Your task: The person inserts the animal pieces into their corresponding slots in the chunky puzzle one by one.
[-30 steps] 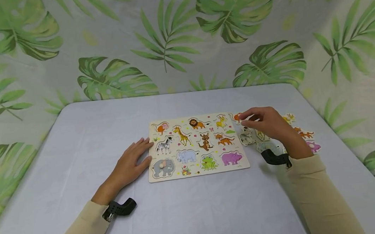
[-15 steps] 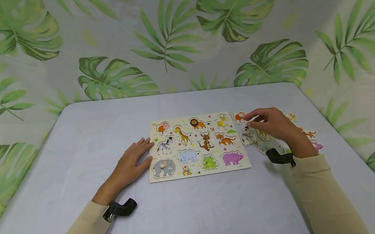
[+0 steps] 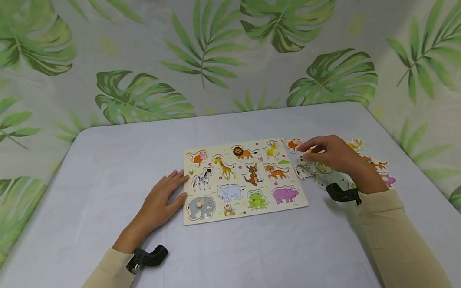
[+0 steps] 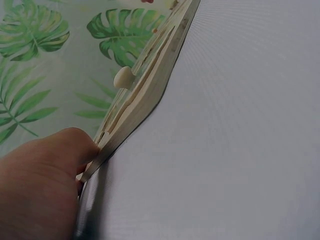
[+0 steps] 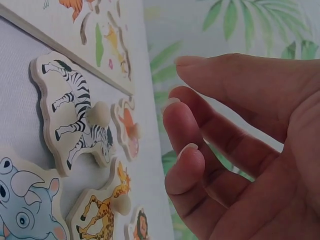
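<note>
The wooden animal puzzle board (image 3: 243,206) lies on the table, an elephant piece (image 3: 201,207) with a knob in its lower left recess. My left hand (image 3: 161,204) rests against the board's left edge with fingers extended; in the left wrist view its thumb (image 4: 75,145) touches that edge. My right hand (image 3: 330,154) hovers over the loose pieces, fingers bent and holding nothing. Nearest its fingertips are the monkey piece (image 3: 293,144) and the zebra piece (image 3: 304,168). The right wrist view shows the zebra, a giraffe piece (image 5: 102,215) and a blue rhino piece (image 5: 30,200).
Right of the board lie several other knobbed pieces, among them a tiger piece (image 3: 377,164), a purple hippo piece (image 3: 389,180) and a yellow piece (image 3: 356,144). Some are partly hidden under my right hand. A leaf-patterned cloth (image 3: 218,53) hangs behind the white table (image 3: 236,256).
My right hand has shifted slightly right and a little lower, leaving more of the monkey piece visible. The left hand and the board stay in place.
</note>
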The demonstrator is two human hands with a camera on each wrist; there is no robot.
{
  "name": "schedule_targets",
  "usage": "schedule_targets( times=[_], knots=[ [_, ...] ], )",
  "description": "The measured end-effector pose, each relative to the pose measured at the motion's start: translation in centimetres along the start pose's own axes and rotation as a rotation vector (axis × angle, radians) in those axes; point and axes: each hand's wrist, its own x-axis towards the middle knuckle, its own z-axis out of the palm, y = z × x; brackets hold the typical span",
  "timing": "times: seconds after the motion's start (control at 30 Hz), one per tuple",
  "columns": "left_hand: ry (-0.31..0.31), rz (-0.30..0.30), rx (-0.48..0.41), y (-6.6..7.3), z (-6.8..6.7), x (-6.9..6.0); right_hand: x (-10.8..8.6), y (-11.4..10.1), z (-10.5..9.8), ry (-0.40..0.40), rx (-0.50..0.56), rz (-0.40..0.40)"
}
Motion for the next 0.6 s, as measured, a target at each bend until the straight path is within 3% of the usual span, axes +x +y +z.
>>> schedule_targets(
  times=[0.6],
  knots=[
    [0.006,0.006,-0.005,0.07,0.05,0.02,0.13,0.32,0.49,-0.015,-0.054,0.002]
  ],
)
